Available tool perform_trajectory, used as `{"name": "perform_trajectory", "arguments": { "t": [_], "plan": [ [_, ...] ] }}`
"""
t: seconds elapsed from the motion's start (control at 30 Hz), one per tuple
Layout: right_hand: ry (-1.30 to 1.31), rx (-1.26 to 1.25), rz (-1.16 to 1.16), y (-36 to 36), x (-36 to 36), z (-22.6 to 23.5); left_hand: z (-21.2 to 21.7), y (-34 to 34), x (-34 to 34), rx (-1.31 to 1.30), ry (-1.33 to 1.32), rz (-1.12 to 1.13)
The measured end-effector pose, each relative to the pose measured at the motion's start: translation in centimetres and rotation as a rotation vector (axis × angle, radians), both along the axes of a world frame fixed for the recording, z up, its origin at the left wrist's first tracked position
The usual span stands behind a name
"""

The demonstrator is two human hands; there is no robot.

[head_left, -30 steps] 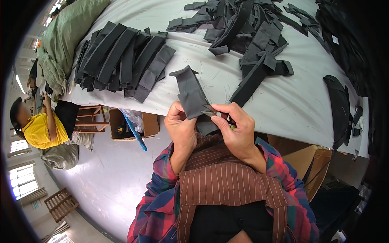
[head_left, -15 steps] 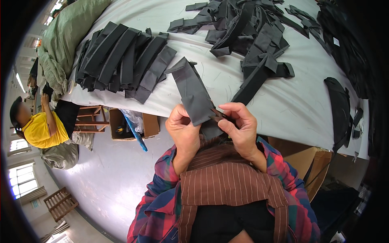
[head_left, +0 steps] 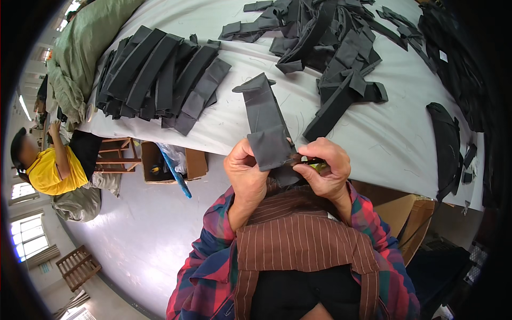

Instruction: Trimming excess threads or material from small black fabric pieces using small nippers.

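A dark grey folded fabric strip (head_left: 263, 113) is pinched in my left hand (head_left: 247, 173), its far end standing out over the table edge. My right hand (head_left: 328, 170) is closed round small thread snips (head_left: 311, 160). Their tips meet the right edge of the strip, and fingers cover most of the handles. To the left on the table lies a row of similar grey strips (head_left: 160, 74), overlapping side by side. Further off, a loose heap of grey strips (head_left: 325, 37) spreads out, with one strip (head_left: 333, 114) reaching toward my right hand.
White cloth covers the table (head_left: 266, 58), with loose threads on it. Black fabric pieces (head_left: 445, 144) lie at the right edge. Below the table stand an open carton (head_left: 197, 162) and another cardboard box (head_left: 418, 224). A person in yellow (head_left: 50, 170) sits at the far left.
The strip has turned more upright and shifted slightly right. My right hand has moved a little right and down, with the snips still at the strip's edge.
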State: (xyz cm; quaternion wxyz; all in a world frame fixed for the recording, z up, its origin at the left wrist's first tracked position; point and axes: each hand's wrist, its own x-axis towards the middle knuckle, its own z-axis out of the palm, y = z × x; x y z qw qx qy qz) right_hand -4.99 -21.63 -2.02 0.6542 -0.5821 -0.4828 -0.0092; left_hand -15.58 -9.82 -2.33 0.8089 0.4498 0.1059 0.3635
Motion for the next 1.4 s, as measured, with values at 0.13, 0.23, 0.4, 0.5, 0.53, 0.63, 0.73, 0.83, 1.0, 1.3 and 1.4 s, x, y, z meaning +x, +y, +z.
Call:
{"name": "perform_trajectory", "arguments": {
  "t": [0.13, 0.23, 0.4, 0.5, 0.53, 0.63, 0.73, 0.83, 1.0, 1.3, 1.4],
  "plan": [
    [-0.115, 0.016, -0.024, -0.1, 0.4, 0.3, 0.5, -0.3, 0.3, -0.030, -0.017, -0.014],
    [-0.161, 0.008, -0.039, -0.2, 0.5, 0.4, 0.9, -0.3, 0.4, -0.021, 0.035, -0.005],
    [-0.170, 0.023, -0.082, -0.1, 0.5, 0.5, 0.0, -0.3, 0.3, -0.054, 0.027, -0.028],
    [-0.188, 0.022, -0.090, -0.1, 0.6, 0.5, 0.2, -0.3, 0.4, -0.055, 0.033, -0.038],
    [-0.198, 0.020, -0.091, -0.1, 0.6, 0.5, 0.2, -0.3, 0.5, -0.055, 0.033, -0.038],
    [-0.224, -0.019, -0.113, -0.1, 0.6, 0.5, 0.2, -0.2, 0.7, -0.071, 0.032, -0.037],
    [-0.260, -0.096, -0.151, -0.2, 0.7, 0.5, 0.6, 0.2, 0.9, -0.040, 0.091, 0.011],
    [-0.176, -0.089, -0.155, -0.3, 0.7, 1.4, 0.1, 0.7, 0.5, -0.017, 0.102, 0.046],
    [0.080, -0.185, -0.179, -1.0, 0.5, 2.3, 0.6, 0.9, 0.5, 0.013, 0.172, 0.089],
    [-0.019, -0.219, -0.154, -0.3, -0.1, 2.6, 0.4, 0.9, 0.0, 0.322, 0.124, 0.177],
    [-0.085, -0.210, -0.163, -0.3, -0.2, 2.8, 0.7, 0.8, 0.0, 0.378, 0.108, 0.193]
  ]
}}
